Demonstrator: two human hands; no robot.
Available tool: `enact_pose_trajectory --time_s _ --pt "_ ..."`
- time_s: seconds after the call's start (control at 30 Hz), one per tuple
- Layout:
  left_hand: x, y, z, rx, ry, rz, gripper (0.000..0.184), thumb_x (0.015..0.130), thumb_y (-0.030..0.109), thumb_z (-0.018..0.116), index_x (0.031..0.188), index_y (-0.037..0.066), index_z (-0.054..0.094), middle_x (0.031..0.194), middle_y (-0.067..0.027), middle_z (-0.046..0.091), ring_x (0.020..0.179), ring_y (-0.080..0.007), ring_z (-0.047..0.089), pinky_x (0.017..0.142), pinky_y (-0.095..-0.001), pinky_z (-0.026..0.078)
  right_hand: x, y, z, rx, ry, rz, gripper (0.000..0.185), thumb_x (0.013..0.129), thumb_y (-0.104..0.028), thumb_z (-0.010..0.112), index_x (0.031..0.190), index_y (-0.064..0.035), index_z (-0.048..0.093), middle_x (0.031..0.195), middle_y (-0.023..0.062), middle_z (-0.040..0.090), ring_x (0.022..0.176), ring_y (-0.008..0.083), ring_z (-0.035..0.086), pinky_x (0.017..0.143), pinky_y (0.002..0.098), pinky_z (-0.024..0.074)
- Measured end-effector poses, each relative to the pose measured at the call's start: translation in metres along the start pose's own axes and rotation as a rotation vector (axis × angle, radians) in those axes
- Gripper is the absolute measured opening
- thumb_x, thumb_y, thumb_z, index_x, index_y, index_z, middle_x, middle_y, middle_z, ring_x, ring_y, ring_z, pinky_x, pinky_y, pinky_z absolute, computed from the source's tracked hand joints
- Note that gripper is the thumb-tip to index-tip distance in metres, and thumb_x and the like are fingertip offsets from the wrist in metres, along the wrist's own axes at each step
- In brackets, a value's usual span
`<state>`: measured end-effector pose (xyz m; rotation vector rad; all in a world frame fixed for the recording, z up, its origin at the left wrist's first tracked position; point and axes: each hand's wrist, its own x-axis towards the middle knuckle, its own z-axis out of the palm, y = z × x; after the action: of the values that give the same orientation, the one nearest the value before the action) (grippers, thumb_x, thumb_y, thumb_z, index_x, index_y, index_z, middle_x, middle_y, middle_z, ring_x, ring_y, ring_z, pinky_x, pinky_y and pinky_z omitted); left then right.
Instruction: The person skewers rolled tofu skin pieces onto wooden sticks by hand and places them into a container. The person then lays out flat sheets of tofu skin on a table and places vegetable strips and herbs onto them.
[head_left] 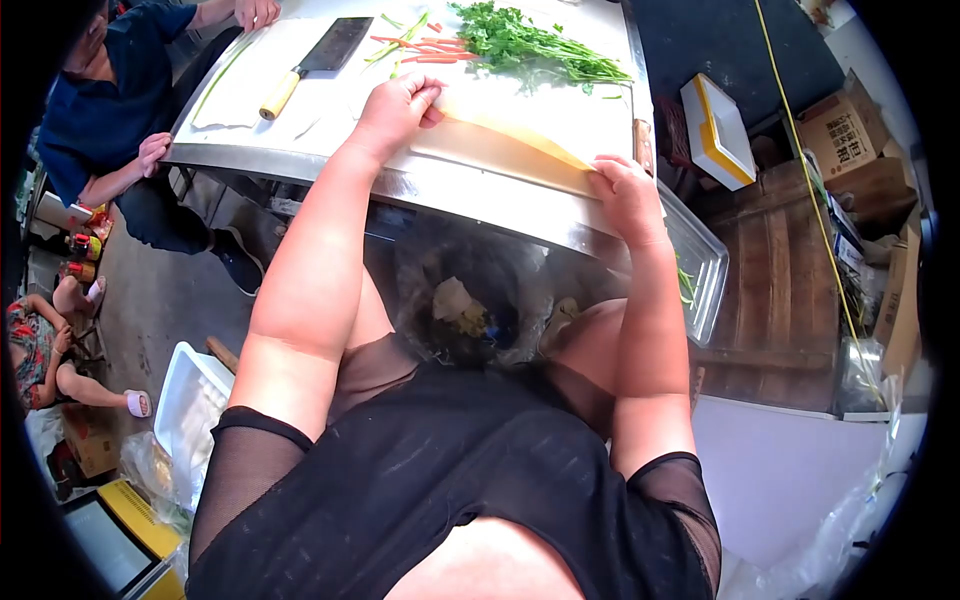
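Bright tabletop glare, edges apparently warped

The big knife [336,46] lies on the table [330,110], left of the carrot sticks [430,52]. The leafy greens [520,45] lie right of the sticks. The tray [708,262] sits just beside the table's right end.

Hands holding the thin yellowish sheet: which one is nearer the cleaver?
The left hand, pinching the end of the sheet closer to the cleaver; the right hand holds the opposite end.

Cleaver handle [280,94] was pale yellow, herbs [520,42] green, strips [425,51] orange-red, top [440,430] black, box [718,132] white-yellow.
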<state>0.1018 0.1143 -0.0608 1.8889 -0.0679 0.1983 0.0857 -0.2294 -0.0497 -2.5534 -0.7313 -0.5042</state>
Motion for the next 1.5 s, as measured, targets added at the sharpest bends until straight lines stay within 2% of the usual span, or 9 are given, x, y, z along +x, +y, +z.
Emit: enact_pose_trajectory --time_s 0.27,0.43,0.47,0.7,1.0,1.1,1.2,1.3,1.5 --pt "0.005 0.001 0.001 -0.215 -0.001 -0.034 0.020 0.099 0.014 0.056 0.112 0.004 0.066 0.089 -0.0048 0.067 0.074 -0.0091 0.064 0.070 -0.0234 0.055 0.025 0.026 0.000 0.096 0.035 0.230 0.020 0.088 -0.026 0.068 0.101 -0.0116 0.071 0.084 0.0139 0.069 0.076 0.0296 0.068 0.072 0.0363 0.0531" --pt "0.039 -0.009 0.002 0.399 0.056 0.183 0.020 0.096 0.018 0.059 0.110 0.007 0.069 0.088 -0.0043 0.068 0.072 -0.0092 0.063 0.066 -0.0247 0.052 0.056 0.037 -0.003 -0.048 -0.086 0.208 0.022 0.088 -0.031 0.067 0.101 -0.0139 0.072 0.087 0.0128 0.070 0.081 0.0292 0.068 0.075 0.0369 0.0523" --pt "0.047 -0.013 0.004 0.397 0.110 0.291 0.018 0.091 0.021 0.063 0.103 0.009 0.069 0.094 -0.0130 0.068 0.082 -0.0293 0.066 0.075 -0.0366 0.051 0.062 0.040 -0.002 -0.061 -0.115 0.222 0.022 0.087 -0.031 0.067 0.100 -0.0136 0.072 0.088 0.0125 0.071 0.083 0.0298 0.068 0.076 0.0372 0.0520" --pt "0.076 -0.021 0.010 0.697 0.061 0.299 0.016 0.091 0.022 0.061 0.098 0.011 0.070 0.104 -0.0095 0.068 0.094 -0.0296 0.064 0.081 -0.0397 0.051 0.082 0.042 0.006 -0.079 -0.197 0.396 0.021 0.085 -0.029 0.067 0.098 -0.0129 0.072 0.088 0.0126 0.071 0.085 0.0295 0.068 0.077 0.0380 0.0524" --pt "0.071 -0.020 0.026 0.816 0.203 0.449 0.013 0.085 0.012 0.060 0.094 0.014 0.070 0.100 -0.0063 0.064 0.103 -0.0253 0.061 0.086 -0.0392 0.052 0.070 0.026 0.025 -0.457 0.009 0.012 0.025 0.084 -0.015 0.065 0.108 -0.0090 0.069 0.112 0.0130 0.066 0.107 0.0305 0.060 0.091 0.0391 0.0471" --pt "0.062 -0.008 0.023 0.923 0.007 0.462 0.021 0.084 0.009 0.059 0.102 0.013 0.069 0.106 -0.0064 0.064 0.105 -0.0270 0.060 0.090 -0.0378 0.050 0.055 0.014 0.027 -0.415 0.079 -0.168 0.024 0.086 -0.012 0.063 0.109 -0.0072 0.069 0.114 0.0151 0.066 0.110 0.0322 0.060 0.095 0.0394 0.0462" --pt "0.049 -0.002 0.031 0.740 -0.195 0.336 0.033 0.092 0.018 0.056 0.122 0.006 0.061 0.127 -0.0130 0.059 0.120 -0.0305 0.054 0.102 -0.0365 0.043 0.042 -0.015 0.030 -0.057 0.014 -0.028 0.031 0.090 -0.022 0.062 0.114 -0.0030 0.066 0.122 0.0205 0.062 0.115 0.0350 0.058 0.104 0.0413 0.0425" --pt "0.030 0.000 0.041 0.944 -0.313 0.310 0.065 0.098 0.045 0.044 0.144 0.001 0.037 0.151 -0.0192 0.035 0.142 -0.0302 0.030 0.118 -0.0369 0.023 0.032 -0.018 0.045 -0.265 -0.213 -0.034 0.071 0.090 -0.053 0.056 0.137 -0.0012 0.048 0.145 0.0216 0.043 0.138 0.0348 0.037 0.115 0.0427 0.0277" --pt "0.029 -0.001 0.045 1.027 -0.318 0.209 0.071 0.097 0.056 0.036 0.149 0.008 0.032 0.158 -0.0162 0.022 0.148 -0.0271 0.016 0.120 -0.0402 0.011 0.028 -0.015 0.049 -0.253 -0.270 0.001 0.084 0.089 -0.065 0.048 0.143 -0.0013 0.041 0.152 0.0205 0.034 0.143 0.0332 0.027 0.118 0.0442 0.0182"
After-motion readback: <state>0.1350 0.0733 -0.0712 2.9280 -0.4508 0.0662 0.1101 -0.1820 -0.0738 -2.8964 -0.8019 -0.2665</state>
